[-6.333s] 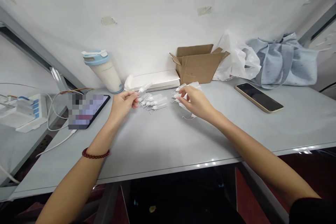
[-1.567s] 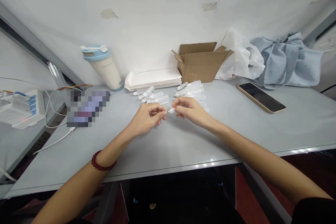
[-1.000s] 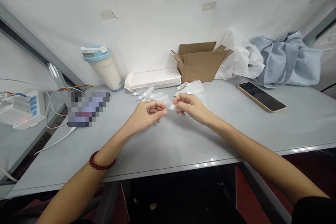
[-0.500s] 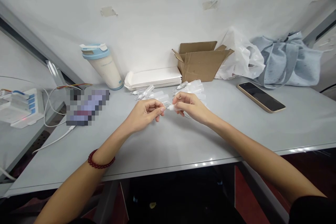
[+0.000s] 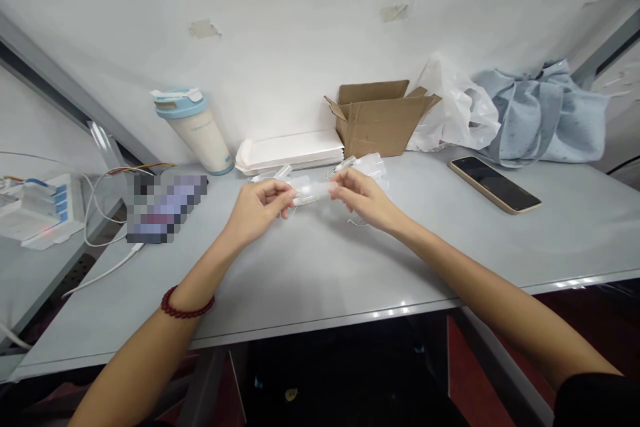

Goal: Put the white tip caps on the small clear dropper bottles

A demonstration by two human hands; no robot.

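White wall (image 5: 295, 47), one, rose behind one grey table (image 5: 310, 273); on the wall we counted at least four scraps of tape (image 5: 204, 29). Hands, two: we recorded the left hand (image 5: 263, 207), wearing one red bracelet (image 5: 187, 303), and the right hand (image 5: 365, 197). Between them, just above the table, lay one translucent bottle (image 5: 317, 191), held level; the right thumb and fingers pinched its right end, the left ones its other end, though we could not tell whether on nozzle or cap. Bottle heaps, two: a left heap (image 5: 281, 173) and a right heap (image 5: 374, 165), each partly hidden and too overlapped for us to count. Along the back we listed one lidded cup (image 5: 205, 133), one stack of white cartons (image 5: 293, 150), one open cardboard box (image 5: 380, 125), one plastic bag (image 5: 453, 110) and one blue cloth bag (image 5: 575, 120). Phones, two: a dark-screened phone (image 5: 495, 183) at right, a pixelated phone (image 5: 167, 210) at left. Power strip (image 5: 63, 210), one, at far left.
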